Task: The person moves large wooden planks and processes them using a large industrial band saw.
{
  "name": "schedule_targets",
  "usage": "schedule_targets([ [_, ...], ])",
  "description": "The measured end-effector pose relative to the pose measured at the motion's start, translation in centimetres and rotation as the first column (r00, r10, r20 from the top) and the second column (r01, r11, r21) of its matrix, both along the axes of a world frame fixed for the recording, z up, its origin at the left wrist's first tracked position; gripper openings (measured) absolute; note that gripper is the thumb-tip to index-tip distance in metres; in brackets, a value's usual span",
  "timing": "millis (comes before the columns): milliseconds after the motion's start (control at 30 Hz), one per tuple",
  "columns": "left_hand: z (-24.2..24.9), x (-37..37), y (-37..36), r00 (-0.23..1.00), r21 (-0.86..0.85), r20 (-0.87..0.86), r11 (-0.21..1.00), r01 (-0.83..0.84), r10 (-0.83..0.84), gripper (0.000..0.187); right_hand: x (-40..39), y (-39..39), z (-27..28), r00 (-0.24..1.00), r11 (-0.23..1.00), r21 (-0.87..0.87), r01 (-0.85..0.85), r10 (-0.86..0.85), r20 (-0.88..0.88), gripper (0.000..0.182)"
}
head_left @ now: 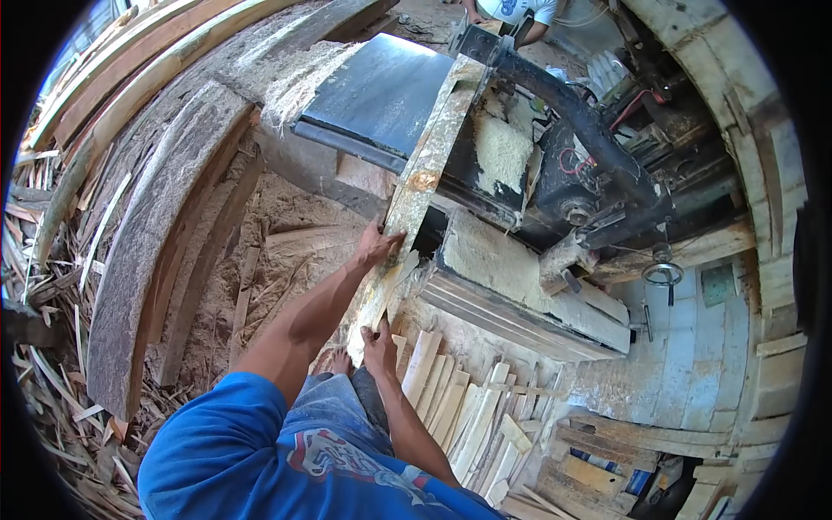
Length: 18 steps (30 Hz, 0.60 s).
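A long, rough-faced wooden board runs from in front of my body up across the edge of a woodworking machine's dark metal table. My left hand grips the board partway along, with fingers bent over its edge. Closer to my body, my right hand is closed on the near end of the same board. Beside the board's right side stands the machine body, with pale sawdust heaped on it. The board's far end reaches the machine's dark upper part, where its contact is hard to make out.
Thick curved timbers and scrap strips lie to my left. Cut wooden strips are piled on the floor to my right. A sawdust-covered beam stack stands beside the machine. Another person is at the machine's far side. A handwheel juts out at right.
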State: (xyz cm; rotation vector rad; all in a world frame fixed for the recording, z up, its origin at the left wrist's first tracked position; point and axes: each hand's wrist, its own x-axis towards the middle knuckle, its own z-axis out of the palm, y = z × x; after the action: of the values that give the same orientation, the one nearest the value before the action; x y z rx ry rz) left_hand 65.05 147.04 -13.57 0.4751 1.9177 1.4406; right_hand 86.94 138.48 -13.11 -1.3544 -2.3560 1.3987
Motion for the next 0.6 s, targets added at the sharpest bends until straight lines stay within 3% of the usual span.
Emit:
schedule_targets([
  [67, -1.3, 0.8, -1.2, 0.999, 0.067, -0.048, 0.998, 0.015, -0.012, 0.082, 1.9, -2.7, -0.9, 0.999, 0.999, 0.033, -0.021, 0.022, -0.034, 0.061],
  [167, 0.0, 2.9, -3.8, 0.999, 0.024, -0.039, 1.0, -0.004, 0.005, 0.082, 4.8, -6.9, -0.4, 1.0, 1.0, -0.011, -0.004, 0.004, -0.004, 0.059],
  [200, 1.0, 4.1, -5.5, 0.999, 0.021, -0.049, 1.0, 0.014, -0.013, 0.071, 5.8, -8.1, 0.4, 0.999, 0.993, -0.118, 0.013, -0.008, 0.043, 0.058],
  [233, 1.9, 5.4, -7.3, 0.998, 0.015, -0.058, 0.999, 0.033, -0.032, 0.061, 6.7, -9.3, 0.4, 0.999, 0.993, -0.117, 0.013, -0.009, 0.041, 0.058],
  [300, -0.8, 6.8, -9.6, 0.997, 0.158, 0.024, 0.985, 0.073, -0.078, 0.053, 8.8, -12.4, 0.2, 0.999, 0.999, -0.049, -0.023, 0.025, 0.029, 0.059],
  [333, -0.5, 7.8, -11.2, 0.996, 0.102, 0.015, 0.991, 0.082, -0.084, 0.05, 9.6, -13.9, 0.4, 1.0, 0.999, -0.049, -0.021, 0.022, 0.019, 0.059],
  [467, 1.1, 11.9, -17.1, 0.997, 0.011, 0.003, 0.997, 0.073, -0.073, 0.05, 13.7, -19.1, 2.5, 1.0, 0.972, -0.233, -0.005, 0.003, -0.006, 0.064],
  [600, 3.5, 15.8, -22.7, 0.996, -0.006, 0.043, 0.997, 0.075, -0.075, 0.06, 17.7, -24.5, 0.6, 0.997, 0.994, -0.085, -0.071, 0.073, 0.02, 0.065],
])
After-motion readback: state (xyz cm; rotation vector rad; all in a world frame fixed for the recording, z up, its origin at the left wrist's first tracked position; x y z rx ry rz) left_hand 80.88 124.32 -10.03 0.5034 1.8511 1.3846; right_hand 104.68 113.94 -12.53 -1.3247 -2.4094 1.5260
